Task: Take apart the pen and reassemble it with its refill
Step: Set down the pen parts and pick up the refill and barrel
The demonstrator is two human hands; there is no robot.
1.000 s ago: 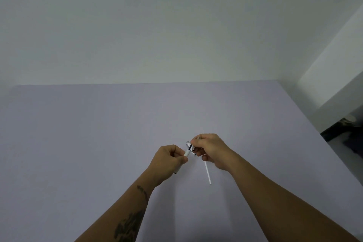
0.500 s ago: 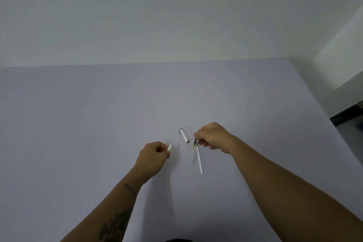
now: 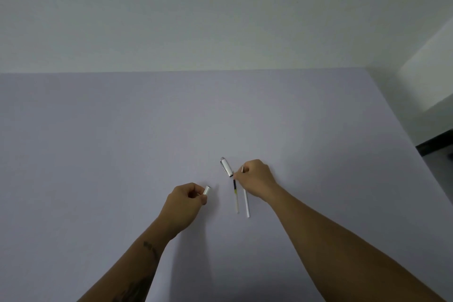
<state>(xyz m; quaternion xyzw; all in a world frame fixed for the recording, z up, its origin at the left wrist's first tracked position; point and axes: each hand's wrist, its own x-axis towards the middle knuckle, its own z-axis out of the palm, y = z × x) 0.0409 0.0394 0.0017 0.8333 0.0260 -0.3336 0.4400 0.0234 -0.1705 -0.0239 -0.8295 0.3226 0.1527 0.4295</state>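
Observation:
The pen is in pieces on the pale lilac table (image 3: 122,142). My left hand (image 3: 183,206) is closed around the white barrel (image 3: 207,190), whose open end sticks out past my thumb. The silver-and-white cap piece (image 3: 226,167) lies loose on the table. My right hand (image 3: 256,179) pinches a plain white refill tube (image 3: 246,203); its top shows between my fingers and the rest slants toward me. A thin clear refill with dark ink (image 3: 235,193) lies on the table just left of the tube, its top end at my fingertips.
A plain white wall rises behind the table's far edge. The table's right edge (image 3: 402,127) runs diagonally, with a white block and dark floor beyond it.
My hands have pulled apart. The cap piece came off and now lies on the table. The ink refill is out of the barrel and lies beside the white tube.

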